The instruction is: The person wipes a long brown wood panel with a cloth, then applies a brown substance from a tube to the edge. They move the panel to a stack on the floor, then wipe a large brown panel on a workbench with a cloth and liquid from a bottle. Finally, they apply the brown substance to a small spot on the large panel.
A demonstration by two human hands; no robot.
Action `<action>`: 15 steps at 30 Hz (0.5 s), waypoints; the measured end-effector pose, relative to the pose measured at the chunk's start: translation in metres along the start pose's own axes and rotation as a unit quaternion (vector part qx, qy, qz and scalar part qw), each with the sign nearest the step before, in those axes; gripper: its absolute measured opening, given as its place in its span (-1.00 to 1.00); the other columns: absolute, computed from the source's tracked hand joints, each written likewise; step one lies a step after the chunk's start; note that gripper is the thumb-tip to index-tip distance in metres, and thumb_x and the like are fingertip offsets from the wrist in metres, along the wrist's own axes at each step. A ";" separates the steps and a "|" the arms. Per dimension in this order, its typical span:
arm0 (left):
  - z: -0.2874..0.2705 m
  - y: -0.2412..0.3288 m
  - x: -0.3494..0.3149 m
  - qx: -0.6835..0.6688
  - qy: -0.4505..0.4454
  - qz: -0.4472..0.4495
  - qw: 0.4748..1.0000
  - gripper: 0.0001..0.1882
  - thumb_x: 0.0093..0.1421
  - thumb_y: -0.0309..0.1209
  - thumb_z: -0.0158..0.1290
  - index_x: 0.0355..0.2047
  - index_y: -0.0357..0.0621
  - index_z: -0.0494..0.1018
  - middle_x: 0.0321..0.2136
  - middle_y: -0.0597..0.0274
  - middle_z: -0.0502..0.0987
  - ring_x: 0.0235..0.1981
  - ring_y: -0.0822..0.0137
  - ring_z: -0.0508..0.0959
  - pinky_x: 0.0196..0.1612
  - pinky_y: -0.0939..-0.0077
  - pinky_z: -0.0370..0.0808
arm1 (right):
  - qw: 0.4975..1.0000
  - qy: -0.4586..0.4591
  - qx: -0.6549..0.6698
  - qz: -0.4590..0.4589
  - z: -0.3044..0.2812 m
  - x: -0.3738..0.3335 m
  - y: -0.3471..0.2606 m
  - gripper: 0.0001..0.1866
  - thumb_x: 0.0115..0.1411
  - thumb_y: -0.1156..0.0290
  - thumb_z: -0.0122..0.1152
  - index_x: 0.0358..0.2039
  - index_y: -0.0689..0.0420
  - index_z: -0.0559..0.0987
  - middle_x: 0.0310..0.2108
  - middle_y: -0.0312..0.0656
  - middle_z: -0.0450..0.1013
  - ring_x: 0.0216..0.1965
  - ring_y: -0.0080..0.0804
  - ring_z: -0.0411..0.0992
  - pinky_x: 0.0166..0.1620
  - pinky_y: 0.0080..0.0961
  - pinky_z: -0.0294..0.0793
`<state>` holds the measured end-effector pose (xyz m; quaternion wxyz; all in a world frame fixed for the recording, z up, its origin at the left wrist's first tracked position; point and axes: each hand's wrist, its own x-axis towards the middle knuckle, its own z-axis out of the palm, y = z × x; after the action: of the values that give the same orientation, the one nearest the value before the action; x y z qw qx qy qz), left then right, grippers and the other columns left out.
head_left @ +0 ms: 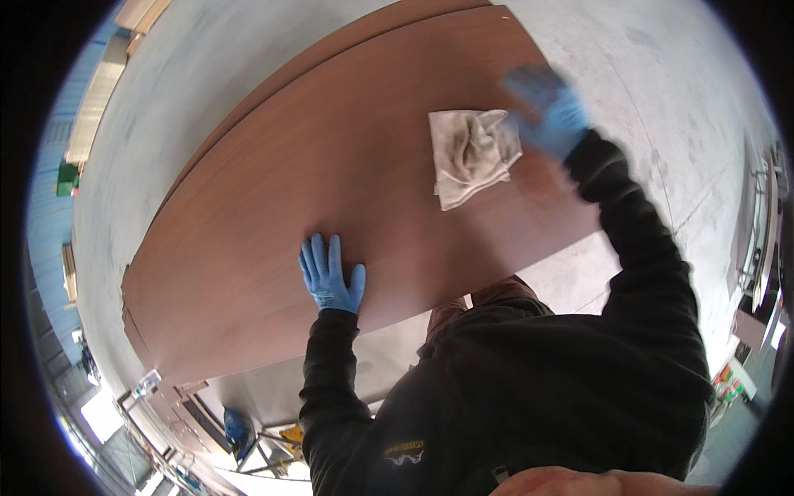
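A large reddish-brown panel (248, 198) lies in front of me, with a curved edge as the fisheye shows it. My left hand (327, 277), in a blue glove, rests flat on it near the close edge, fingers stretched and thumb out. A crumpled off-white cloth (463, 161) with dark stains lies on the right part of the panel. Beside its right edge is my right hand (550, 116), also blue-gloved and blurred by motion. Its fingers look stretched out and apart from the thumb. Whether it touches the cloth or the panel I cannot tell.
Another brown panel (331, 58) shows its edge under the far side. Grey concrete floor (662, 107) surrounds the panels. At the lower left stand a metal frame (269, 450) and a blue object (238, 431). Racks (761, 240) line the right rim; stacked boards (95, 107) stand far left.
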<state>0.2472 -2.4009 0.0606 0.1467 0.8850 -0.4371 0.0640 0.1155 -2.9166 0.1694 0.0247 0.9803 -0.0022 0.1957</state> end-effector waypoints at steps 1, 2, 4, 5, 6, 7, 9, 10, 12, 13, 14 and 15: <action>0.001 0.003 0.001 0.001 -0.006 -0.013 1.000 -0.23 0.23 -0.02 0.16 0.38 -0.10 0.36 0.42 -0.25 0.24 0.42 -0.37 0.20 0.44 -0.33 0.13 | 0.997 -0.062 0.029 0.046 0.014 -0.013 -0.038 -0.32 0.12 0.02 0.43 0.24 -0.04 0.54 0.34 -0.08 0.38 0.33 0.02 0.33 0.40 0.12 0.22; 0.000 0.008 0.001 0.008 -0.001 -0.006 1.000 -0.23 0.22 -0.03 0.16 0.38 -0.10 0.36 0.42 -0.25 0.24 0.42 -0.37 0.21 0.43 -0.32 0.14 | 0.993 -0.084 0.032 0.079 0.028 -0.024 -0.068 -0.21 0.05 -0.13 0.44 0.26 -0.06 0.53 0.40 -0.09 0.30 0.38 0.07 0.26 0.44 0.15 0.09; 0.000 0.018 0.003 0.022 -0.007 -0.011 1.000 -0.24 0.20 -0.08 0.20 0.36 -0.15 0.37 0.41 -0.24 0.26 0.42 -0.35 0.22 0.43 -0.29 0.16 | 0.992 -0.068 0.075 0.073 0.051 -0.039 -0.114 0.04 -0.24 -0.40 0.47 0.25 -0.12 0.52 0.37 -0.03 0.28 0.41 0.23 0.17 0.34 0.36 0.09; 0.001 0.026 0.004 0.027 0.006 -0.008 1.000 -0.24 0.19 -0.11 0.20 0.36 -0.16 0.38 0.41 -0.24 0.26 0.42 -0.35 0.22 0.43 -0.28 0.16 | 0.991 -0.102 0.064 0.059 0.060 -0.040 -0.131 0.07 -0.33 -0.39 0.52 0.23 -0.15 0.53 0.38 -0.02 0.25 0.43 0.28 0.12 0.30 0.46 0.11; 0.002 0.035 0.004 0.030 0.013 -0.014 0.999 -0.24 0.18 -0.13 0.21 0.36 -0.17 0.38 0.41 -0.24 0.27 0.42 -0.34 0.23 0.43 -0.28 0.16 | 0.990 -0.071 0.102 0.059 0.066 -0.046 -0.140 0.06 -0.36 -0.37 0.54 0.20 -0.14 0.56 0.40 -0.03 0.24 0.44 0.29 0.10 0.30 0.49 0.10; 0.002 0.048 0.001 0.032 0.040 0.000 0.999 -0.24 0.17 -0.15 0.22 0.35 -0.18 0.38 0.40 -0.24 0.27 0.42 -0.34 0.23 0.43 -0.27 0.16 | 0.990 -0.054 0.102 0.075 0.069 -0.049 -0.145 0.07 -0.38 -0.36 0.56 0.19 -0.11 0.56 0.40 -0.02 0.24 0.44 0.31 0.09 0.31 0.51 0.08; 0.009 0.078 0.002 0.025 0.030 -0.032 0.999 -0.23 0.16 -0.18 0.23 0.35 -0.22 0.37 0.40 -0.24 0.29 0.42 -0.34 0.23 0.43 -0.26 0.16 | 0.986 -0.053 0.111 0.113 0.072 -0.053 -0.145 -0.07 -0.22 -0.26 0.55 0.16 -0.09 0.57 0.41 -0.05 0.22 0.46 0.24 0.09 0.33 0.51 0.07; 0.013 0.094 0.003 0.014 0.035 -0.033 0.999 -0.23 0.17 -0.18 0.22 0.35 -0.23 0.37 0.40 -0.24 0.29 0.42 -0.34 0.22 0.43 -0.26 0.16 | 0.987 -0.035 0.111 0.106 0.074 -0.055 -0.141 -0.15 -0.16 -0.18 0.53 0.16 -0.09 0.57 0.42 -0.07 0.22 0.46 0.21 0.09 0.35 0.48 0.07; 0.024 0.124 0.010 -0.019 0.034 -0.057 0.998 -0.26 0.20 -0.19 0.19 0.35 -0.25 0.36 0.39 -0.25 0.29 0.41 -0.34 0.24 0.41 -0.24 0.17 | 0.989 -0.001 0.117 0.095 0.081 -0.063 -0.134 -0.29 -0.03 -0.02 0.50 0.15 -0.09 0.58 0.42 -0.10 0.22 0.48 0.15 0.09 0.40 0.40 0.07; 0.030 0.135 0.016 -0.016 0.039 -0.047 0.998 -0.27 0.21 -0.18 0.18 0.35 -0.25 0.36 0.39 -0.25 0.29 0.40 -0.34 0.24 0.41 -0.25 0.17 | 0.986 -0.030 0.137 0.086 0.087 -0.065 -0.129 -0.34 -0.01 0.06 0.48 0.15 -0.09 0.58 0.42 -0.12 0.22 0.48 0.12 0.09 0.42 0.35 0.07; 0.034 0.148 0.016 -0.021 0.039 -0.053 0.998 -0.28 0.22 -0.18 0.17 0.35 -0.25 0.36 0.39 -0.26 0.29 0.39 -0.33 0.25 0.40 -0.26 0.17 | 0.983 -0.056 0.155 0.077 0.090 -0.074 -0.127 -0.37 0.02 0.13 0.46 0.15 -0.08 0.58 0.42 -0.13 0.23 0.48 0.09 0.10 0.44 0.30 0.07; 0.038 0.156 0.019 -0.023 0.039 -0.053 0.998 -0.29 0.23 -0.18 0.17 0.35 -0.25 0.36 0.39 -0.26 0.28 0.39 -0.33 0.26 0.39 -0.26 0.17 | 0.980 -0.083 0.172 0.062 0.092 -0.081 -0.124 -0.41 0.04 0.21 0.43 0.15 -0.08 0.58 0.42 -0.15 0.23 0.49 0.05 0.11 0.47 0.25 0.07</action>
<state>0.1346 -2.5174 0.0606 0.1875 0.9000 -0.3851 0.0808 0.0781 -2.7974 0.0475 -0.1569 0.9807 -0.0316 0.1120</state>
